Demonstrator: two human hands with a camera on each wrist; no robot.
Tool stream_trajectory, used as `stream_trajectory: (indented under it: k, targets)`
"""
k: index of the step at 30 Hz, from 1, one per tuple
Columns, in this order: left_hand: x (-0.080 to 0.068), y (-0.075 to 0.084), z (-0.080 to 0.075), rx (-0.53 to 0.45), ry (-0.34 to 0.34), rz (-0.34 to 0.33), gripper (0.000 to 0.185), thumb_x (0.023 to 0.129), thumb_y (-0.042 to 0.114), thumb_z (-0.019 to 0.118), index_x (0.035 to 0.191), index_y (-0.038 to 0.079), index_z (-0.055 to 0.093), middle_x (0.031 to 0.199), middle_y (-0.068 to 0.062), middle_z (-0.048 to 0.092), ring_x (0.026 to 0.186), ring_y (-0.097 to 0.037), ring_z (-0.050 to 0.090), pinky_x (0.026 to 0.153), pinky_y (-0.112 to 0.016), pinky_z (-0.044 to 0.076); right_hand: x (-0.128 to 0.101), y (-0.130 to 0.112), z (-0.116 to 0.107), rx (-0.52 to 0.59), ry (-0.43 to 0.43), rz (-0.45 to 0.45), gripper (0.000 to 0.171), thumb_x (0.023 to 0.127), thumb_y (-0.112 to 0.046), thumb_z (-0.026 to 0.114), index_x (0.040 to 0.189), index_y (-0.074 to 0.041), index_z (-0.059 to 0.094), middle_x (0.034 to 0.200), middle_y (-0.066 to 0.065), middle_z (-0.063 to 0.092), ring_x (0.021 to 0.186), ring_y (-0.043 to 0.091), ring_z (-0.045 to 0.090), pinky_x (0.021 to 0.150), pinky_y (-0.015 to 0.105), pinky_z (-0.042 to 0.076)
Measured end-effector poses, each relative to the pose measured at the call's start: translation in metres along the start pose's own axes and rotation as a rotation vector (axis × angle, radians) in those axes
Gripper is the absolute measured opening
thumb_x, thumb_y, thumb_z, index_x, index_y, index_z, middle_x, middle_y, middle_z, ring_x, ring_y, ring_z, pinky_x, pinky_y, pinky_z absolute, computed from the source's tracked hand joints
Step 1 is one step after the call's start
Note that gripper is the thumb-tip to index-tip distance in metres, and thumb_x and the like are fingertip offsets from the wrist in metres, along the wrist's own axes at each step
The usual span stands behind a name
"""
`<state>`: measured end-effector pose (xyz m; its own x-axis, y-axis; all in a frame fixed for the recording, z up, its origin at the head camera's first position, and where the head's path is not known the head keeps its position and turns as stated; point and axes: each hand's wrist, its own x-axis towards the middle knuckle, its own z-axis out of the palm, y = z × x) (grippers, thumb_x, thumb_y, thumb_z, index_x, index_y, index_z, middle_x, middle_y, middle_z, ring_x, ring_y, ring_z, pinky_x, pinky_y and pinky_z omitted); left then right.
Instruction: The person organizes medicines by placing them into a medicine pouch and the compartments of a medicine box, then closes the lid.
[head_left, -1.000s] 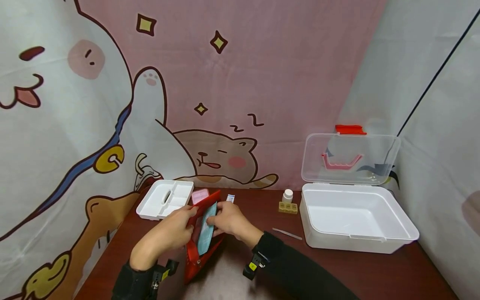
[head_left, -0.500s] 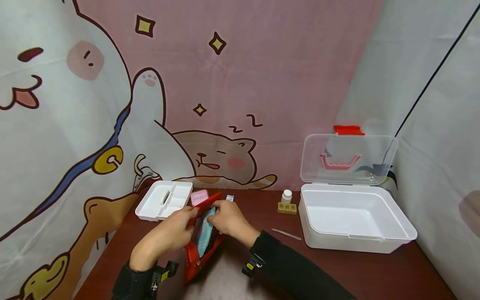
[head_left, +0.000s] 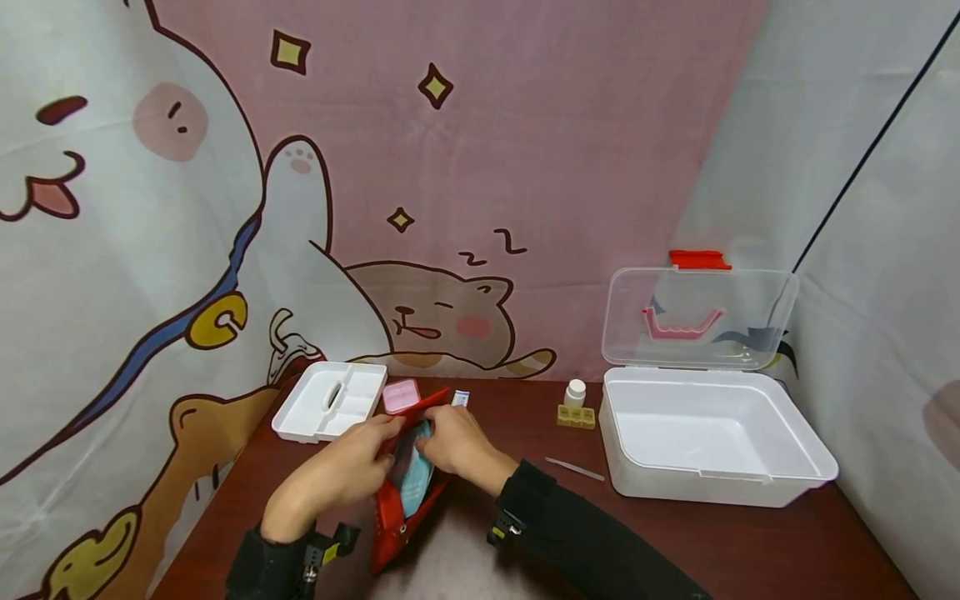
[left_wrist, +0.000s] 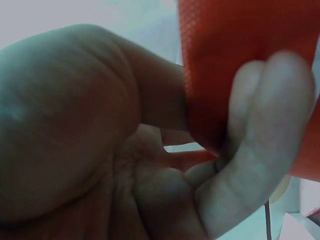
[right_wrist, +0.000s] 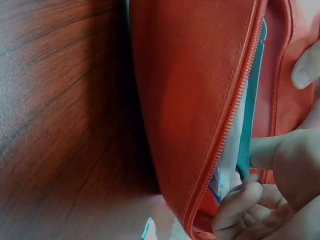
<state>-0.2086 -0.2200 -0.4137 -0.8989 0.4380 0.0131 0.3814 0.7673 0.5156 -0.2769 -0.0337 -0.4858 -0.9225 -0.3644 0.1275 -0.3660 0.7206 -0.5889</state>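
Note:
A red zip pouch (head_left: 396, 515) stands open on the dark wooden table (head_left: 712, 542) in front of me. My left hand (head_left: 384, 432) pinches the pouch's left edge; in the left wrist view the red fabric (left_wrist: 240, 75) sits between thumb and fingers (left_wrist: 270, 125). My right hand (head_left: 431, 442) pinches a light blue flat packet (head_left: 415, 482) that sits mostly inside the pouch mouth. In the right wrist view the pouch (right_wrist: 195, 100) shows its zip, with the packet's blue edge (right_wrist: 251, 125) in the opening and my fingertips (right_wrist: 240, 202) on its lower end.
A white divided tray (head_left: 300, 432) lies at the back left, with a small pink box (head_left: 401, 395) and a small sachet (head_left: 461, 398) beside it. A white bottle (head_left: 575, 392), yellow pill case (head_left: 575, 416) and tweezers (head_left: 573, 468) lie near the open white storage box (head_left: 697, 492).
The light blue packet has sunk deeper into the red pouch, and my right hand has followed it down. My left hand keeps its hold on the pouch edge.

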Motion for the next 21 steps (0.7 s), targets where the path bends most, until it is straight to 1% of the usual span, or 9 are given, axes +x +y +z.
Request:
stream_trajectory:
  k: [2,5,8,11,14,16,18,21]
  targets:
    - [0.001,0.0,0.001,0.0,0.002,0.001,0.058,0.095,-0.005,0.065,0.152,-0.004,0.062,0.152,-0.016,0.066,0.135,-0.029,0.064,0.116,-0.056,0.052,0.0,0.002,0.001,0.001,0.0,-0.002,0.023,0.09,-0.018,0.085,0.109,-0.008,0.082,0.077,-0.002,0.067,0.073,0.015,0.055,0.065,0.028,0.045]
    - [0.001,0.001,0.001,0.016,0.01,0.006,0.056,0.094,-0.005,0.065,0.15,-0.001,0.065,0.145,-0.014,0.069,0.127,-0.025,0.066,0.111,-0.053,0.055,-0.001,0.005,0.001,0.013,0.005,-0.011,0.027,0.09,-0.02,0.086,0.113,-0.006,0.082,0.076,-0.001,0.063,0.073,0.015,0.054,0.064,0.028,0.044]
    - [0.002,0.001,0.001,0.022,0.008,0.001,0.052,0.095,-0.004,0.065,0.146,0.002,0.068,0.138,-0.012,0.07,0.12,-0.023,0.066,0.105,-0.049,0.056,-0.004,0.008,-0.001,0.032,0.021,0.0,0.033,0.092,-0.028,0.086,0.119,-0.008,0.081,0.083,-0.001,0.062,0.077,0.014,0.054,0.067,0.028,0.044]
    - [0.002,0.001,0.001,0.017,0.001,-0.014,0.05,0.097,-0.003,0.067,0.146,0.001,0.068,0.138,-0.011,0.07,0.119,-0.024,0.066,0.104,-0.049,0.056,-0.008,0.012,-0.006,0.073,0.045,0.006,0.033,0.098,-0.034,0.081,0.122,-0.011,0.082,0.09,0.001,0.063,0.081,0.014,0.055,0.069,0.029,0.045]
    - [0.002,0.002,0.001,0.014,-0.001,-0.027,0.051,0.097,-0.002,0.067,0.148,0.001,0.066,0.139,-0.012,0.07,0.119,-0.024,0.066,0.105,-0.049,0.056,-0.014,0.017,-0.017,0.107,0.07,-0.011,0.024,0.103,-0.032,0.075,0.118,-0.014,0.083,0.089,0.0,0.065,0.082,0.013,0.056,0.07,0.029,0.046]
    - [0.002,0.002,0.001,0.014,0.0,-0.029,0.053,0.097,-0.002,0.067,0.15,0.0,0.065,0.14,-0.013,0.07,0.12,-0.024,0.065,0.106,-0.05,0.055,-0.017,0.022,-0.028,0.12,0.082,-0.02,0.02,0.103,-0.028,0.073,0.114,-0.015,0.084,0.089,-0.002,0.065,0.081,0.012,0.056,0.072,0.028,0.046]
    - [0.002,0.002,0.001,0.013,0.002,-0.031,0.055,0.097,-0.003,0.067,0.151,-0.001,0.064,0.143,-0.015,0.069,0.12,-0.024,0.065,0.108,-0.051,0.055,-0.019,0.028,-0.04,0.114,0.09,-0.027,0.016,0.103,-0.024,0.072,0.11,-0.016,0.084,0.091,-0.003,0.067,0.081,0.011,0.057,0.073,0.028,0.047]
    - [0.001,0.001,0.001,0.009,0.006,-0.033,0.057,0.096,-0.003,0.067,0.153,-0.004,0.062,0.148,-0.018,0.067,0.125,-0.026,0.065,0.111,-0.054,0.054,-0.023,0.038,-0.059,0.082,0.083,-0.001,0.016,0.103,-0.023,0.071,0.109,-0.016,0.084,0.096,-0.002,0.072,0.084,0.013,0.061,0.076,0.031,0.05]
